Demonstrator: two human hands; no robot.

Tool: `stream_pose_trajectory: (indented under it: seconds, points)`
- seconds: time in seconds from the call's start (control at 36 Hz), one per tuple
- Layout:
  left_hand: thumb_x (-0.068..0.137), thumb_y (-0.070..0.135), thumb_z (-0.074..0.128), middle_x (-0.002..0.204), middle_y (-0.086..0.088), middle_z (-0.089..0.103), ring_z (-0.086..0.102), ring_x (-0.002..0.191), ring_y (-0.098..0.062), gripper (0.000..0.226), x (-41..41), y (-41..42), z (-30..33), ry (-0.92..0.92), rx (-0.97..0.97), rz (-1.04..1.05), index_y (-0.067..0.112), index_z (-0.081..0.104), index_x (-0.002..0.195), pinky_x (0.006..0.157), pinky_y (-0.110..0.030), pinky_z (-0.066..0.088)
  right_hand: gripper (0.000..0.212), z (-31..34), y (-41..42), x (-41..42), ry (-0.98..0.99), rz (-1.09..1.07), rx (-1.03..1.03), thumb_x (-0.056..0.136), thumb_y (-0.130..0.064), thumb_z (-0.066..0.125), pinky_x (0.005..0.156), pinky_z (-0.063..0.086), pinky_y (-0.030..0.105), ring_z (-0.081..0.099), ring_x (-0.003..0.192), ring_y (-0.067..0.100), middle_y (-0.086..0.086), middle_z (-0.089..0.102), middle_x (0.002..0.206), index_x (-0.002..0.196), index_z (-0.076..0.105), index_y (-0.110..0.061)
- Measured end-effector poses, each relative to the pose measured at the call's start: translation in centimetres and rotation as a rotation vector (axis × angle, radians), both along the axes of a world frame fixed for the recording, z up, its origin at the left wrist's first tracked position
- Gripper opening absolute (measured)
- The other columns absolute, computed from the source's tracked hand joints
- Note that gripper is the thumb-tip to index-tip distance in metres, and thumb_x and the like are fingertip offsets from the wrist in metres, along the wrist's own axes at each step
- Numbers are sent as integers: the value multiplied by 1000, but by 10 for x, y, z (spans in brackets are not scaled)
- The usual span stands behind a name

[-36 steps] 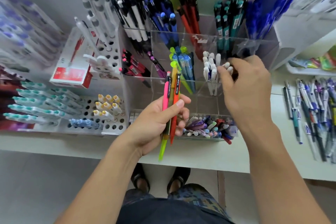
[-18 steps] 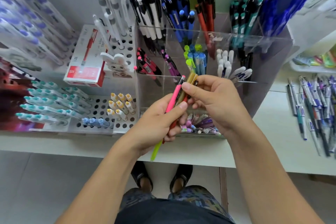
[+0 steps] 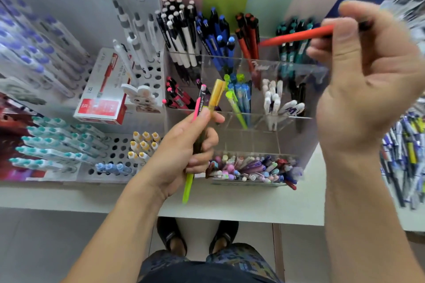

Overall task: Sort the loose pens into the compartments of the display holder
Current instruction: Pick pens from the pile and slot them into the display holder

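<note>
Red plastic pen (image 3: 296, 35) is pinched in the right hand (image 3: 365, 80) above the clear acrylic display holder (image 3: 264, 119); the left hand (image 3: 184, 151) grips pink and yellow-green pens (image 3: 202, 117).

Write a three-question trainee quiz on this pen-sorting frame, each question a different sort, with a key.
1. True or false: the right hand holds a red pen raised above the display holder.
2. Multiple choice: which pens does the left hand grip? A) blue and black B) pink, yellow and lime green C) only white
3. Fill in: the compartment of red pens stands in the holder's ____ row.

Key:
1. True.
2. B: the pink pen, yellow pen and lime green pen sit in one bundle.
3. Back, between the blue pens and the teal pens.
</note>
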State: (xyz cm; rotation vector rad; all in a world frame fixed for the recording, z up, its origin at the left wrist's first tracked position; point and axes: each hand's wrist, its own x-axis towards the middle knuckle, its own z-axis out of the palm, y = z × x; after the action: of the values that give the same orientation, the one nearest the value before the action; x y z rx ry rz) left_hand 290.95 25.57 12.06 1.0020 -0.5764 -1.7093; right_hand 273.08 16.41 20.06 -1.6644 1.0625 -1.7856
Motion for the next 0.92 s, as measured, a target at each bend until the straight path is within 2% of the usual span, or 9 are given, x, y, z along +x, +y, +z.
stream_pose_trajectory:
  seconds: [0.08, 0.19, 0.31, 0.47, 0.61, 0.72, 0.81, 0.86, 0.92]
  points:
    - [95, 32, 46, 66, -1, 39, 24, 39, -6, 29, -2, -3, 3, 118, 30, 12, 10, 60, 107, 34, -15, 19, 16, -1, -15, 5, 264, -92, -47, 102, -23, 61, 70, 60, 40, 72, 77, 15, 1, 72, 93, 111, 71, -13]
    - [96, 25, 47, 68, -1, 46, 29, 44, -8, 28, -4, -3, 3, 86, 15, 20, 8, 60, 113, 38, -17, 24, 20, -5, -27, 22, 490, -181, -3, 95, -25, 68, 74, 55, 23, 63, 76, -2, -14, 67, 88, 110, 75, -14]
    - [91, 26, 52, 71, 1, 54, 38, 48, -8, 34, -5, -1, 3, 2, -27, 20, 8, 58, 119, 42, -18, 29, 21, -9, -39, 35, 593, -228, 74, 87, -35, 75, 73, 57, 40, 70, 76, 16, -7, 73, 84, 103, 74, -21]
    - [92, 24, 56, 74, 2, 59, 44, 51, -8, 30, -6, 4, -1, -36, -50, 38, 11, 57, 118, 44, -17, 35, 29, -10, -46, 49, 801, -275, 146, 86, -42, 73, 83, 53, 43, 67, 91, 29, 3, 76, 97, 104, 78, -18]
    - [94, 24, 53, 78, 1, 59, 42, 52, -8, 31, -3, 8, -4, 4, -35, 51, 10, 61, 120, 44, -17, 33, 25, -7, -7, 39, 566, -212, 104, 92, -41, 70, 71, 51, 25, 64, 69, 7, -10, 73, 81, 94, 77, -18]
    - [93, 25, 53, 79, 0, 60, 42, 54, -8, 32, -3, 11, -7, -6, -47, -9, 11, 63, 120, 44, -17, 33, 21, -37, 26, 38, 479, 177, 523, 88, -36, 78, 62, 50, 24, 64, 61, 3, -7, 73, 67, 81, 79, -16]
    - [93, 27, 54, 81, -2, 63, 48, 56, -11, 34, -7, 13, -9, -73, -29, -28, 10, 64, 121, 45, -19, 38, 19, -53, 34, 32, 211, 334, 804, 94, -21, 73, 48, 41, 18, 52, 49, 6, -3, 66, 59, 82, 75, -6]
    - [97, 27, 52, 81, -4, 65, 52, 56, -13, 27, -8, 13, -11, -132, 1, -1, 11, 65, 115, 43, -20, 40, 16, -50, 33, 22, 65, 266, 783, 98, -17, 67, 49, 43, 22, 53, 54, 11, 5, 63, 60, 86, 75, -9]
    - [104, 24, 47, 79, -5, 65, 49, 51, -13, 24, -9, 12, -14, -164, 38, 24, 14, 67, 114, 40, -19, 35, 15, -43, 26, 8, 1, 132, 596, 101, -13, 61, 55, 50, 27, 60, 62, 17, 8, 68, 73, 96, 74, -10]
